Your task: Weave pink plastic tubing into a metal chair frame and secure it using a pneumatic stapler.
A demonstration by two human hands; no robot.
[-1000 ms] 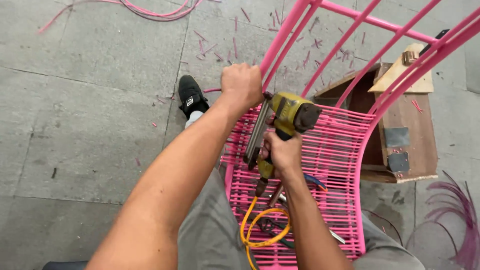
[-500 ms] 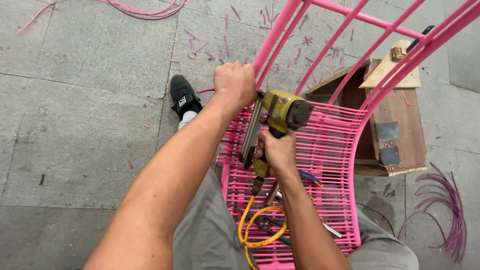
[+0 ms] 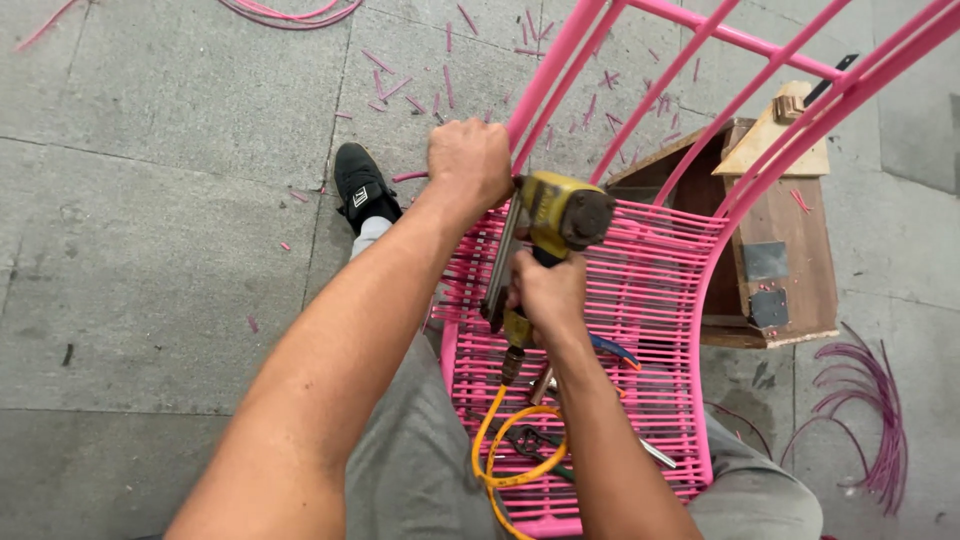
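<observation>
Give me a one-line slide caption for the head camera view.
Left hand grips a pink chair frame while right hand holds a yellow pneumatic stapler against its woven pink cord.

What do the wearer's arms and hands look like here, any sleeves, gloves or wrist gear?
Both forearms are bare right up to the frame edge: no sleeves in view. The left hand and right hand are ungloved, with no watch, band or ring visible. No markings or tape show on either arm. Lower down, the person wears grey trousers, a light sock and a black shoe with a small white mark.
</observation>
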